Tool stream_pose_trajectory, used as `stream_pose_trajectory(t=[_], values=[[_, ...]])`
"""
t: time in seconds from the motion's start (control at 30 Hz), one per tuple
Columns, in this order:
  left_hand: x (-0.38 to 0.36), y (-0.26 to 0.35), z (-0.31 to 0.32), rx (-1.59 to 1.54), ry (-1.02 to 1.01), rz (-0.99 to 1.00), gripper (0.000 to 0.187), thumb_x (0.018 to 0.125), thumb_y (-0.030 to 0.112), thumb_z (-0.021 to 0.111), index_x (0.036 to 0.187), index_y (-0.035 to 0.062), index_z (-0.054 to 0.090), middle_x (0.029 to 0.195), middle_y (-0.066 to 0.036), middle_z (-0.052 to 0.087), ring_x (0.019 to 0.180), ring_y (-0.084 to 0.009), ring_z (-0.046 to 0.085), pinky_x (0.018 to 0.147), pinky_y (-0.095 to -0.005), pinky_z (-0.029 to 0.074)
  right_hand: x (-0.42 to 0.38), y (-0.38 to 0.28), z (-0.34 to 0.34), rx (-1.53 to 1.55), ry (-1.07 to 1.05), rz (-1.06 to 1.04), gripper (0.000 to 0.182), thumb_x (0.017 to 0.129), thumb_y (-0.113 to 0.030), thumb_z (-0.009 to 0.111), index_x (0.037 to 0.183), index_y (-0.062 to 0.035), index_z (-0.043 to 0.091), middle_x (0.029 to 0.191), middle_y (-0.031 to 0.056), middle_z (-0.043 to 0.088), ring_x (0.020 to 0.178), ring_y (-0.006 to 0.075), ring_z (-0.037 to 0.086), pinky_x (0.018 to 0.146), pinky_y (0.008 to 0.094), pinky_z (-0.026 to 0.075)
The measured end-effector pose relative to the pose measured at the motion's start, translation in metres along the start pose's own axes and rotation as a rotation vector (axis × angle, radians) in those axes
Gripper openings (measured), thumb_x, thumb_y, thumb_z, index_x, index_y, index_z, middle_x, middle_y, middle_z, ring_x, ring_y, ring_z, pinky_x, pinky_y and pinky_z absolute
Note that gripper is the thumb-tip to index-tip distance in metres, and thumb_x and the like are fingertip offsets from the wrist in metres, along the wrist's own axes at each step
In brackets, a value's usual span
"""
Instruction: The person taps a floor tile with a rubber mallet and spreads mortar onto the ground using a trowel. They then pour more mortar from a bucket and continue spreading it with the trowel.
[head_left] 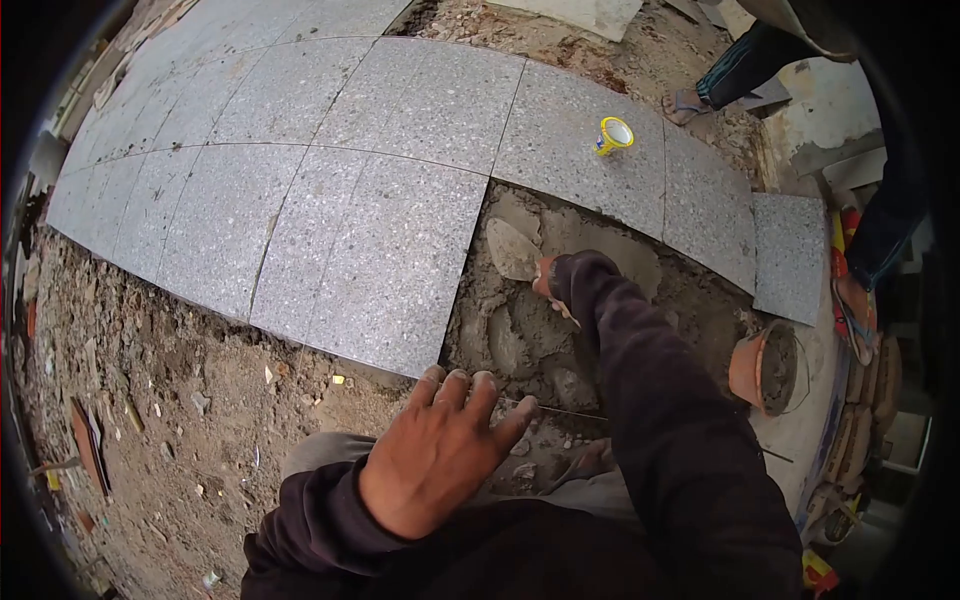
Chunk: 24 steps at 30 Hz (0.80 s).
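- The trowel [512, 250] was on wet mortar [505, 335], just right of a grey speckled tile [390, 250]; the right hand [546, 281] was closed around its handle (mostly hidden by the sleeve).
- It looked light and stiff, probably slippery when wet; the handle seemed the place to grip, clear of the blade. The mortar looked soft and heavy.
- The left hand [430, 455] had its fingers apart, tips at the tile's near edge; whether they touched, I cannot tell.
- 2 containers: at right, a bucket [746, 370] with dark grey mix [777, 368] inside; on a far tile [570, 170], a yellow cup [603, 141], contents unclear.
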<state>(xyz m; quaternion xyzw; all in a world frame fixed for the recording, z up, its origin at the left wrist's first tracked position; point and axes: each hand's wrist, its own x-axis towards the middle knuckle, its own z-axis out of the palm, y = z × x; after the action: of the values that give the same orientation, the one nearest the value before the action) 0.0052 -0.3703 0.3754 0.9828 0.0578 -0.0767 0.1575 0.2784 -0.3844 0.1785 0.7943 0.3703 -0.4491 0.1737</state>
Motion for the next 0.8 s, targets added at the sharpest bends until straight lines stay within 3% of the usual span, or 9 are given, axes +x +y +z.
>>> stream_pose_trajectory(t=[0.1, 0.17, 0.3, 0.4, 0.53, 0.6, 0.67, 0.8], values=[[0.010, 0.007, -0.001, 0.044, 0.014, 0.020, 0.042, 0.081, 0.009, 0.046, 0.123, 0.0167, 0.048, 0.100, -0.011, 0.051, 0.095, -0.0255, 0.051, 0.090, -0.0370, 0.039, -0.011, 0.010, 0.047, -0.005, -0.090, -0.046, 0.034, 0.084, -0.024, 0.053, 0.104, 0.0031, 0.052, 0.088, 0.0185, 0.063, 0.075, 0.0289, 0.063, 0.065, 0.0403, 0.051], [0.020, 0.012, -0.002, 0.076, 0.052, 0.049, 0.041, 0.081, 0.009, 0.047, 0.121, 0.0156, 0.050, 0.095, -0.010, 0.051, 0.092, -0.0243, 0.052, 0.087, -0.0356, 0.040, -0.018, 0.015, 0.083, -0.134, -0.100, -0.057, 0.035, 0.080, -0.025, 0.055, 0.112, -0.0092, 0.057, 0.110, 0.0145, 0.059, 0.103, 0.0293, 0.056, 0.086, 0.0366, 0.044], [0.036, 0.010, 0.006, 0.014, 0.057, 0.093, 0.041, 0.081, 0.009, 0.049, 0.121, 0.0169, 0.050, 0.094, -0.010, 0.053, 0.090, -0.0246, 0.054, 0.086, -0.0350, 0.041, 0.010, 0.041, 0.160, -0.142, -0.053, -0.080, 0.034, 0.079, -0.018, 0.059, 0.112, -0.0095, 0.053, 0.113, 0.0115, 0.058, 0.104, 0.0268, 0.056, 0.085, 0.0392, 0.045], [0.047, -0.010, 0.007, -0.037, 0.032, -0.044, 0.042, 0.080, 0.008, 0.056, 0.121, 0.0150, 0.050, 0.092, -0.011, 0.057, 0.082, -0.0270, 0.056, 0.075, -0.0359, 0.045, -0.016, 0.065, 0.156, -0.185, -0.110, -0.159, 0.035, 0.079, -0.019, 0.060, 0.112, -0.0082, 0.054, 0.114, 0.0128, 0.057, 0.102, 0.0268, 0.057, 0.083, 0.0424, 0.046], [0.051, -0.022, -0.003, -0.017, 0.043, -0.234, 0.039, 0.080, 0.010, 0.058, 0.119, 0.0123, 0.051, 0.089, -0.012, 0.058, 0.079, -0.0288, 0.055, 0.071, -0.0366, 0.045, -0.101, 0.091, 0.123, -0.360, 0.134, -0.169, 0.028, 0.083, -0.015, 0.052, 0.109, -0.0054, 0.053, 0.098, 0.0125, 0.062, 0.091, 0.0278, 0.061, 0.071, 0.0421, 0.049], [0.055, -0.015, -0.003, -0.025, 0.129, -0.124, 0.036, 0.081, 0.011, 0.057, 0.117, 0.0108, 0.053, 0.088, -0.013, 0.059, 0.079, -0.0294, 0.056, 0.070, -0.0369, 0.045, -0.106, 0.088, 0.132, -0.372, 0.200, -0.195, 0.025, 0.084, -0.014, 0.050, 0.107, -0.0055, 0.053, 0.092, 0.0113, 0.064, 0.086, 0.0280, 0.062, 0.067, 0.0424, 0.049], [0.069, -0.015, 0.007, -0.124, 0.053, -0.005, 0.033, 0.081, 0.011, 0.058, 0.114, 0.0096, 0.055, 0.087, -0.013, 0.059, 0.078, -0.0304, 0.056, 0.069, -0.0379, 0.046, -0.101, 0.066, 0.148, -0.354, 0.228, -0.217, 0.025, 0.083, -0.015, 0.050, 0.106, -0.0062, 0.053, 0.090, 0.0102, 0.065, 0.083, 0.0273, 0.063, 0.068, 0.0425, 0.049], [0.096, -0.023, 0.032, -0.142, -0.102, -0.012, 0.032, 0.081, 0.011, 0.058, 0.112, 0.0083, 0.056, 0.086, -0.014, 0.059, 0.075, -0.0313, 0.057, 0.068, -0.0376, 0.046, -0.068, 0.064, 0.173, -0.335, -0.066, -0.271, 0.026, 0.084, -0.014, 0.049, 0.109, -0.0082, 0.055, 0.101, 0.0113, 0.063, 0.097, 0.0259, 0.059, 0.080, 0.0434, 0.045]])
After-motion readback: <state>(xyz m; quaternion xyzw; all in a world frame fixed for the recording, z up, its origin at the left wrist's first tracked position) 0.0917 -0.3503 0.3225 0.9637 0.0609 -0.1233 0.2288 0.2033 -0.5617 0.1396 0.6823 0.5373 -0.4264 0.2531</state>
